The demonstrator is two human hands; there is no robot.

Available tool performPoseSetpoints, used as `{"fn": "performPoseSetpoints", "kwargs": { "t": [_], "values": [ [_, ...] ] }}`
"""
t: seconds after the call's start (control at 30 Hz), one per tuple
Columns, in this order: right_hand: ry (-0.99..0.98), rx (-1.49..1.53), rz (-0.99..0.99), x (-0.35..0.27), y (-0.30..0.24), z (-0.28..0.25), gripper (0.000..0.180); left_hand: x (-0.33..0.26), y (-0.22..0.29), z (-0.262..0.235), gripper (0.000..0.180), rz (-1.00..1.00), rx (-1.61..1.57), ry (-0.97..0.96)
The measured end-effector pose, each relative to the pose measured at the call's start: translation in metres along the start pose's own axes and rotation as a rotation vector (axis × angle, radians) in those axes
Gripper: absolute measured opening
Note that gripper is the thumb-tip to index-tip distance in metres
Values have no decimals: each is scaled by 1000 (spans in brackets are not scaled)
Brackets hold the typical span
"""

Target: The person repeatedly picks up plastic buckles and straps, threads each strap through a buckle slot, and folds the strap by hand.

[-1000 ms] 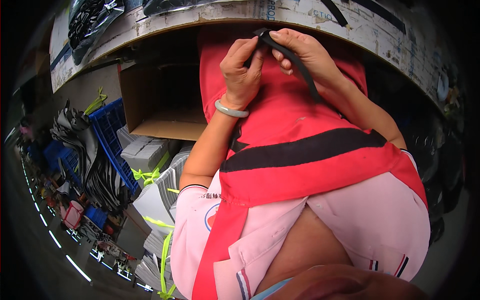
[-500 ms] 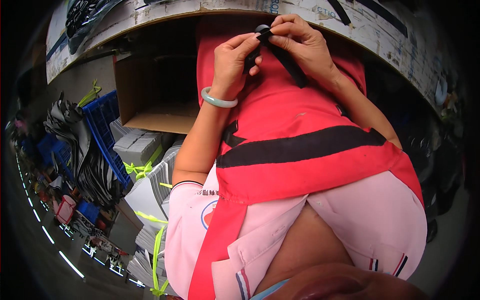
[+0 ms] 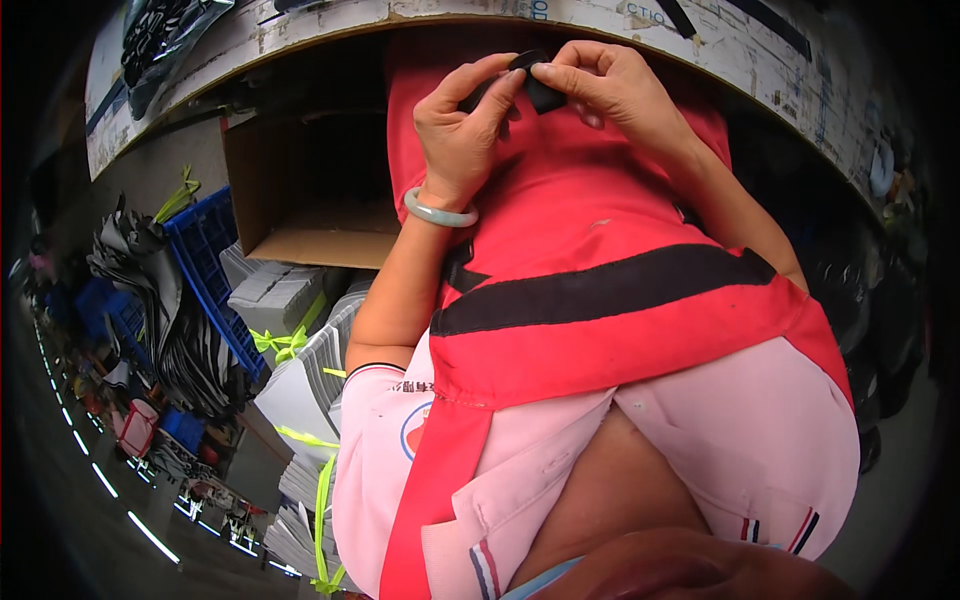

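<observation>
**While both hands pinched a small black piece at the bench edge**

While the left hand [image 3: 462,130] gripped the small black flat piece [image 3: 535,82] between thumb and fingertips, the right hand [image 3: 610,88] pinched the same piece from the other side. It sat between the two hands, just under the curved edge of the white worktable [image 3: 330,25]. A pale green bangle [image 3: 440,212] circled the left wrist. Below the hands hung a red apron with a black band [image 3: 600,290]. Further left, an open brown cardboard box [image 3: 300,200] stood under the worktable, beside a blue plastic crate [image 3: 210,270] and white bundles tied with green straps [image 3: 300,360].
</observation>
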State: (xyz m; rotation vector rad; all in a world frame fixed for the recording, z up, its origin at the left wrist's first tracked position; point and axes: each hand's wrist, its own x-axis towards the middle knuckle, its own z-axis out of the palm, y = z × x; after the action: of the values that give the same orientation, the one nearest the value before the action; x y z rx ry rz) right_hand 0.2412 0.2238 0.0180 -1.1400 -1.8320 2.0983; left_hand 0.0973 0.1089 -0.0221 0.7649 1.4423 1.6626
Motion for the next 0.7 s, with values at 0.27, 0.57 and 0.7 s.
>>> {"fn": "performPoseSetpoints", "kwargs": {
  "t": [0.27,0.57,0.7],
  "values": [
    [-246,233,81,4,4,-15,22,-5,10,-10,20,241,91,-192],
    [-49,2,-255,14,14,-12,20,-15,20,-14,24,221,176,-243],
    [-99,1,-250,15,16,-11,20,-20,21,-15,23,178,153,-256]
  ]
}}
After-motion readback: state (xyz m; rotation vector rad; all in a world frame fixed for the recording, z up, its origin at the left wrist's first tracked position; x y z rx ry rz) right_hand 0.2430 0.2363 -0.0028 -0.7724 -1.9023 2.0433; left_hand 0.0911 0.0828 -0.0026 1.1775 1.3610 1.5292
